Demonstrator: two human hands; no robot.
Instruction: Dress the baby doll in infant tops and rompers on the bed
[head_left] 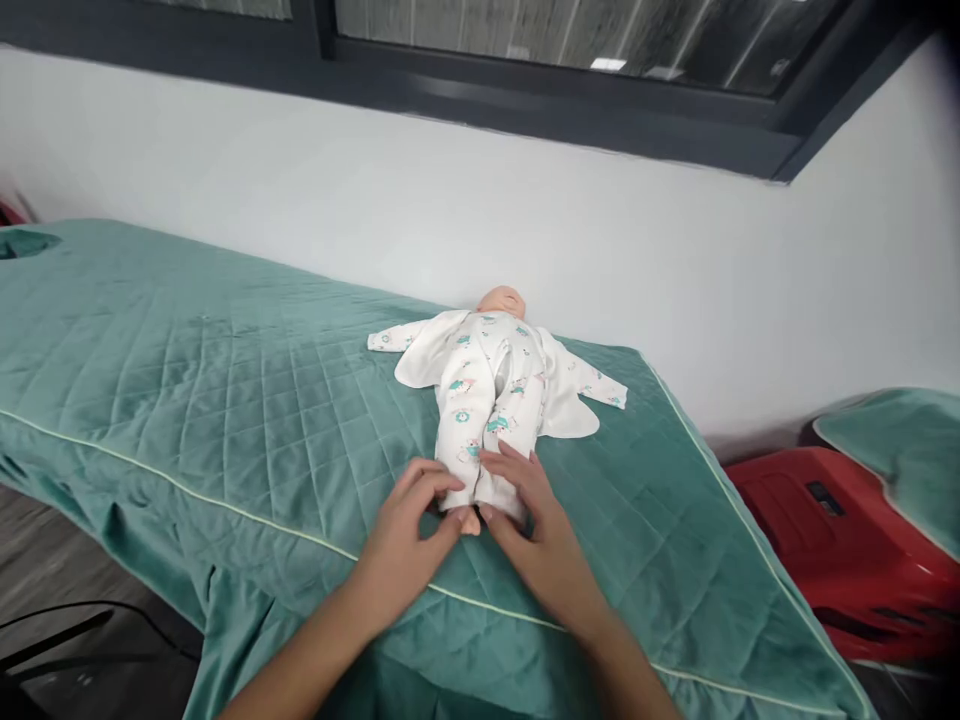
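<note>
A baby doll lies on its back on the green quilted bed cover, its head towards the wall. It wears white printed baby pants. A white printed baby top is spread out at both sides, its sleeves stretched outward. My left hand is closed at the cuff of the left pant leg, thumb beside a bare foot that pokes out. On the other cuff, my right hand grips the fabric between thumb and fingers. The other foot is hidden.
The bed's far edge runs along a white wall beneath a dark window frame. A red plastic stool or chair with green cloth stands right of the bed. A black cable shows at lower left.
</note>
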